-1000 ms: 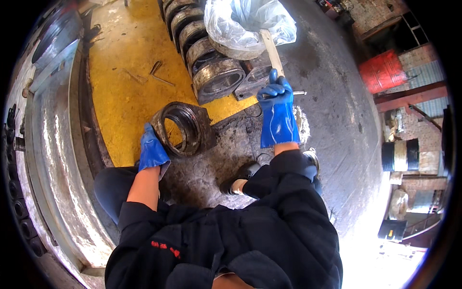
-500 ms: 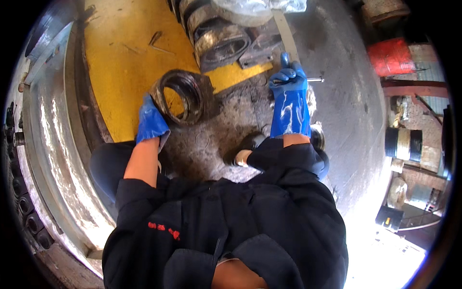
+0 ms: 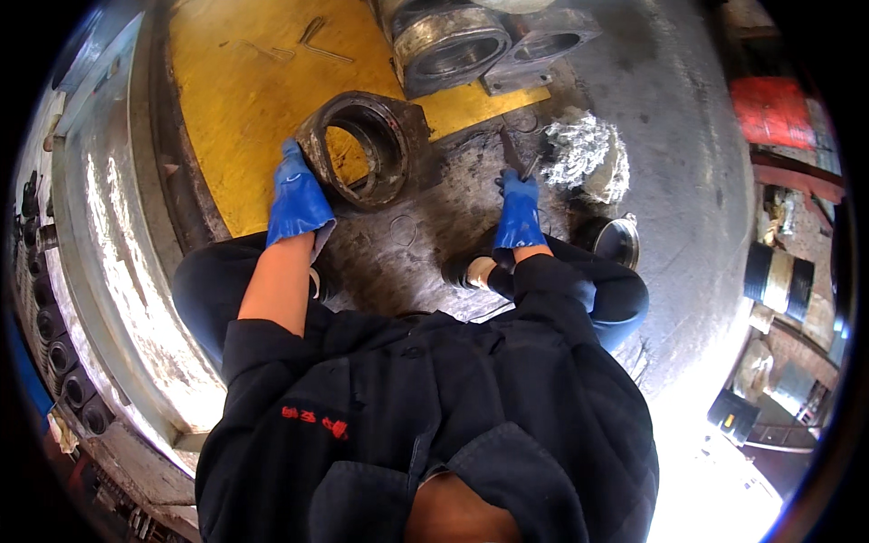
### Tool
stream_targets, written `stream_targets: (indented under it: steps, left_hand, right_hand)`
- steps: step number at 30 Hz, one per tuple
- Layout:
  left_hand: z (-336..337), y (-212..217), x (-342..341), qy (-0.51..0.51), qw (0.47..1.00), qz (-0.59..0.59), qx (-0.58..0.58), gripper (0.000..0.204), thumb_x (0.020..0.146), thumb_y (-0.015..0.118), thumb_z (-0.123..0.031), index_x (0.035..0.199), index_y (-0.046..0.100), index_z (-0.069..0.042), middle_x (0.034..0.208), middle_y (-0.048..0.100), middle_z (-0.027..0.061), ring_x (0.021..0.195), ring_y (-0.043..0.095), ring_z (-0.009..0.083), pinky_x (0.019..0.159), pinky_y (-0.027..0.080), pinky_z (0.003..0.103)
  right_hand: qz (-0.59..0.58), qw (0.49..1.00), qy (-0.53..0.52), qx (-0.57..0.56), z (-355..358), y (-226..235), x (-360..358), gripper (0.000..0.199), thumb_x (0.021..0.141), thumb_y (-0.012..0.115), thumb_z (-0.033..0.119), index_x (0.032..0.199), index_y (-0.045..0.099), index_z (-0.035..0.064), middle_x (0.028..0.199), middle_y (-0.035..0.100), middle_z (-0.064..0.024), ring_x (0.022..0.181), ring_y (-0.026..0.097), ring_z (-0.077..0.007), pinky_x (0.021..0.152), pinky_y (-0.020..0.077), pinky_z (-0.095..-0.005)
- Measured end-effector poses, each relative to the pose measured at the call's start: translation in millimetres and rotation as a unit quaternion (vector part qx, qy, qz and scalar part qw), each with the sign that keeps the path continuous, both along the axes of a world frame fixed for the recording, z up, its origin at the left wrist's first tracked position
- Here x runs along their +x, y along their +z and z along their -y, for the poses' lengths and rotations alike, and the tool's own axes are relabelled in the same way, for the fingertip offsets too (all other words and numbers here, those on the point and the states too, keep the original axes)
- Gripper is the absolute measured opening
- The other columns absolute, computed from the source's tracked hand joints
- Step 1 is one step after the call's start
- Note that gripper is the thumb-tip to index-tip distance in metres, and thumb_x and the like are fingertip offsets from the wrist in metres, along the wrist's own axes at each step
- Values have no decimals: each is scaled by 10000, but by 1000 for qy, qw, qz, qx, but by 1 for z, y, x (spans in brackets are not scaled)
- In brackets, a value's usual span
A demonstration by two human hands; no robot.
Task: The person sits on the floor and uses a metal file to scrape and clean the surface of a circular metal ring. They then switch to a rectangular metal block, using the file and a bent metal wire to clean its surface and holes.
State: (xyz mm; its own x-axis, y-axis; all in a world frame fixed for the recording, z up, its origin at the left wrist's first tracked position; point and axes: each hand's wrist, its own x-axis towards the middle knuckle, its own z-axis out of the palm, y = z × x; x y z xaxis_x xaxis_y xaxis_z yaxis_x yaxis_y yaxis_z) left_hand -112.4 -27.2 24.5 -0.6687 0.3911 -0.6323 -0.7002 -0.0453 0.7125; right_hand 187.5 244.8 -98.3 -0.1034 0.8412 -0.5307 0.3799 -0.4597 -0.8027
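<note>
A thick, greasy metal housing [image 3: 398,145] with a large round bore stands tilted at the edge of the yellow floor patch. My left hand [image 3: 297,195], in a blue rubber glove, is closed against the housing's left rim; its fingertips are partly hidden. To the housing's right, my gloved right hand [image 3: 519,204] is closed around a flat-bladed metal tool [image 3: 510,149]. The dark blade points away from me, and a short bright bar juts from the grip. Beside that hand lies a wad of whitish, shiny material [image 3: 588,156].
More metal housings [image 3: 451,56] are lined up at the far side. Bent metal rods [image 3: 317,41] lie on the yellow floor [image 3: 235,100]. Near my right knee is a round metal container [image 3: 617,242]. A long metal trough [image 3: 100,208] runs along my left; a red drum [image 3: 772,110] is far right.
My right hand has come down and nearer with the flat-bladed tool, which has turned, uncovering the whitish wad. My left hand stays on the housing. The view has shifted slightly.
</note>
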Motion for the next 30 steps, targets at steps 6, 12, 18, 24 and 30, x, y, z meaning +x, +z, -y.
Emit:
stream_targets:
  steps: [6,12,18,24,30]
  left_hand:
    - [4,6,-5,-40,991,-47,-122,636,1075,255,-482,1337,584,-5,1277,663,145,1153,628,259,1016,481,347]
    - [6,-11,-8,-75,991,-84,-71,620,1080,232,-465,1338,580,-21,1326,631,149,1184,610,256,1038,469,352]
    - [-4,41,14,24,1000,-4,0,631,1072,287,-491,1303,614,-4,1230,678,144,1110,641,259,981,502,364]
    - [-7,33,12,-78,980,-88,-161,692,1062,267,-544,1296,618,5,1240,667,170,1097,642,265,966,502,362]
    - [-9,8,14,-102,981,-120,-114,717,1059,259,-558,1344,575,19,1287,637,186,1146,619,267,996,480,356]
  right_hand:
    - [256,907,181,280,14,38,-24,585,832,717,282,1307,571,-27,1149,695,-226,1040,687,-348,923,527,-416]
    - [115,898,195,377,33,73,-76,664,839,744,387,1323,569,-33,1218,666,-242,1099,668,-359,966,517,-416]
    - [-82,869,459,168,118,125,-150,612,845,728,463,1245,649,6,1142,702,-221,1080,684,-310,923,534,-388]
    - [-40,805,570,159,158,112,-187,681,884,608,603,1093,682,-41,1059,686,-278,973,679,-393,865,516,-425]
    - [62,825,527,195,159,110,-183,674,893,594,587,1048,684,-62,1029,668,-323,1017,654,-447,857,506,-451]
